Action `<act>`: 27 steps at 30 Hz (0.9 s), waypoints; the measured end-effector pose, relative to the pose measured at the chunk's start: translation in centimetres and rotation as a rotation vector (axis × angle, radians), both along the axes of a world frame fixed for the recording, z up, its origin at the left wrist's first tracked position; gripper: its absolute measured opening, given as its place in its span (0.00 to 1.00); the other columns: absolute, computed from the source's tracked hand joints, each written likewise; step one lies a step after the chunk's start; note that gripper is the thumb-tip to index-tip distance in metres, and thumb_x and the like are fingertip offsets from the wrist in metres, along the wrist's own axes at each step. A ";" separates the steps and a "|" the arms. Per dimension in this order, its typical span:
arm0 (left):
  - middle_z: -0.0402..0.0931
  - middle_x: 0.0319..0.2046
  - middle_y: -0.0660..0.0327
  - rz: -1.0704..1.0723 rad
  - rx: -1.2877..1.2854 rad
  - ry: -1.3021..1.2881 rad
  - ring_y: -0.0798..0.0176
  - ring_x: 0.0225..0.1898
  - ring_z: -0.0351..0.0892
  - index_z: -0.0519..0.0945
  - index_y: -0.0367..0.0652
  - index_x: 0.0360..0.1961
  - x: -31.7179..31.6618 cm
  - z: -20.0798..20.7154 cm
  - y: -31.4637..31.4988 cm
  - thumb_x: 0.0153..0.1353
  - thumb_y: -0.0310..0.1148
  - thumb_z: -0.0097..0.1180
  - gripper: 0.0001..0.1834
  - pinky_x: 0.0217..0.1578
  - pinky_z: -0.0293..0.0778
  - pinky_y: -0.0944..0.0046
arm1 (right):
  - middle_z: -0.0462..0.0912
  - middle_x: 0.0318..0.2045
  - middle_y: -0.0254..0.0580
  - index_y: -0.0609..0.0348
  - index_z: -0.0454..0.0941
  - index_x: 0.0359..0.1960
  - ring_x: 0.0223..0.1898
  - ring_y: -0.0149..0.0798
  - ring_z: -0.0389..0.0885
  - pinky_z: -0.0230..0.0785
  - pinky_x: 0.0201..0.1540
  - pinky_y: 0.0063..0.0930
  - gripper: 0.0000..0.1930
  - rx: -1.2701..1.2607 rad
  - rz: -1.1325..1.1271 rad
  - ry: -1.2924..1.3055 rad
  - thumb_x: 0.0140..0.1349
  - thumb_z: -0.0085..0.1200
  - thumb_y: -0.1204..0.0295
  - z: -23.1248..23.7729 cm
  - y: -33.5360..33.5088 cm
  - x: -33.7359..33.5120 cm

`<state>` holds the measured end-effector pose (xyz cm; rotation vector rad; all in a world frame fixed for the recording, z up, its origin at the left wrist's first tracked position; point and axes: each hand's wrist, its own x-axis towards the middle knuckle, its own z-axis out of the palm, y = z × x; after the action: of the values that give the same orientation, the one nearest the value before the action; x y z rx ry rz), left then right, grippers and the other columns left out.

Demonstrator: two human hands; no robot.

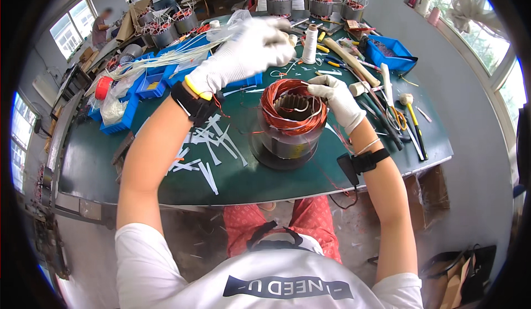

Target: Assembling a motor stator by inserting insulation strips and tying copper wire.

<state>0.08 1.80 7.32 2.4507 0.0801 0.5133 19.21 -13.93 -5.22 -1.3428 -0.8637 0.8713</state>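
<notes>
A motor stator [290, 143] stands upright on the green table in front of me, with a ring of copper winding [276, 122] around its top. White cord shows inside its bore. My right hand [338, 98], in a white glove, is at the winding's right rim with fingertips pinched together; what lies between them is hidden. My left hand [249, 49], also gloved, is raised beyond the stator to the left. Its fingers are blurred by motion, near a white thread cone [310, 45], and I cannot tell whether they hold anything.
White paper strips [207, 140] lie left of the stator. Blue bins [152, 83] and pale sleeving [166, 58] sit farther left. A mallet [406, 100], scissors [399, 118] and other hand tools lie right, below a blue tray [390, 55]. More stators [279, 5] stand behind; people are farther back.
</notes>
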 end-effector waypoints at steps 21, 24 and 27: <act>0.75 0.54 0.48 0.298 -0.064 0.011 0.58 0.54 0.76 0.69 0.32 0.62 -2.1 -8.0 -3.0 0.59 0.52 0.63 0.40 0.55 0.72 0.61 | 0.81 0.48 0.55 0.65 0.77 0.52 0.50 0.48 0.80 0.71 0.54 0.36 0.28 -0.053 -0.300 -0.905 0.54 0.65 0.59 2.9 -2.8 -3.6; 0.73 0.56 0.39 0.356 0.271 0.290 0.49 0.57 0.75 0.68 0.35 0.64 -2.3 -5.4 -2.7 0.55 0.55 0.63 0.43 0.56 0.71 0.55 | 0.80 0.48 0.58 0.60 0.75 0.56 0.51 0.56 0.78 0.70 0.55 0.44 0.31 -0.076 -0.076 -1.395 0.51 0.64 0.58 6.1 -1.7 -5.2; 0.80 0.43 0.41 0.283 0.425 0.397 0.46 0.48 0.80 0.77 0.36 0.52 -1.1 -4.5 -3.3 0.58 0.48 0.56 0.28 0.49 0.74 0.52 | 0.83 0.40 0.56 0.58 0.79 0.51 0.44 0.55 0.82 0.73 0.49 0.45 0.23 -0.267 0.021 -1.588 0.55 0.59 0.61 6.9 1.1 -5.3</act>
<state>-1.03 -1.50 2.86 2.9494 0.5371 0.1606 13.93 -12.83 1.70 -2.2123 -1.9574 -0.3033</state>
